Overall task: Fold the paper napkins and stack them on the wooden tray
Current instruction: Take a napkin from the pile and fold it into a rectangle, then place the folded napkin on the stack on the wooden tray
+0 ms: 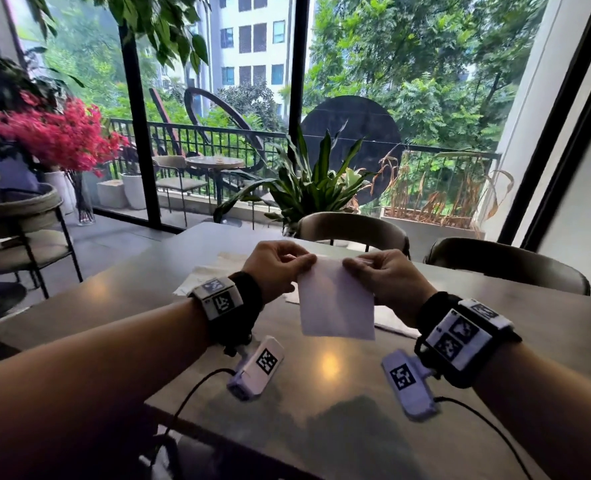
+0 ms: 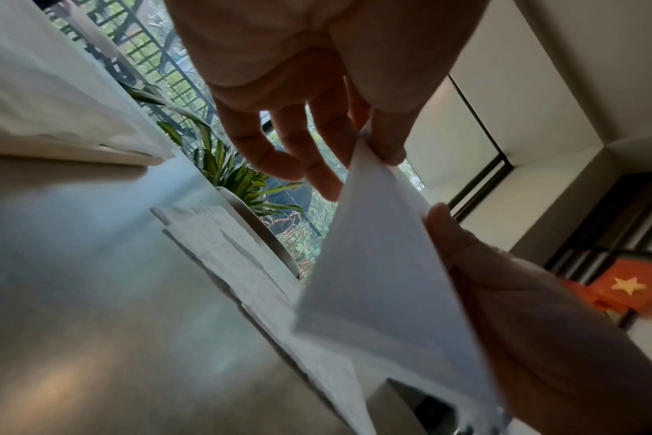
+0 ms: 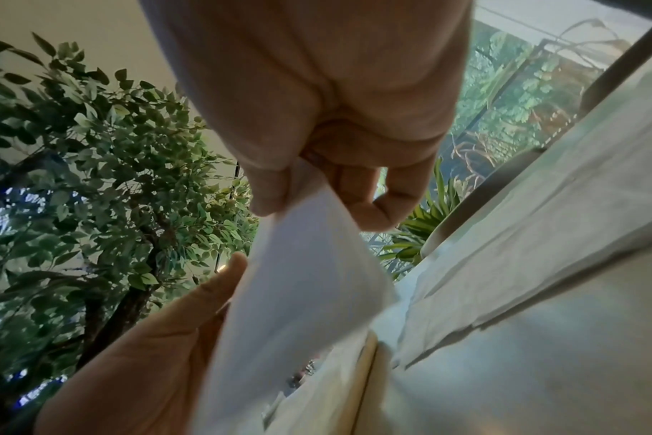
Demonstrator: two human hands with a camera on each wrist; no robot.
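A white paper napkin (image 1: 335,299) hangs in the air above the table, held by its top corners. My left hand (image 1: 280,268) pinches the top left corner between thumb and fingers. My right hand (image 1: 377,271) pinches the top right corner. In the left wrist view the napkin (image 2: 384,276) drops from my thumb and fingers, with the other hand beside it. In the right wrist view the napkin (image 3: 298,294) hangs from a thumb-and-finger pinch. More napkins (image 1: 214,271) lie flat on the table behind my hands. A light wooden tray edge (image 3: 365,382) shows beneath the napkin.
The grey table (image 1: 321,393) stretches ahead with two chairs (image 1: 352,230) at its far side. A potted plant (image 1: 307,188) stands beyond the far edge. Loose napkins (image 2: 235,253) lie spread on the tabletop. Cables trail from both wrist cameras.
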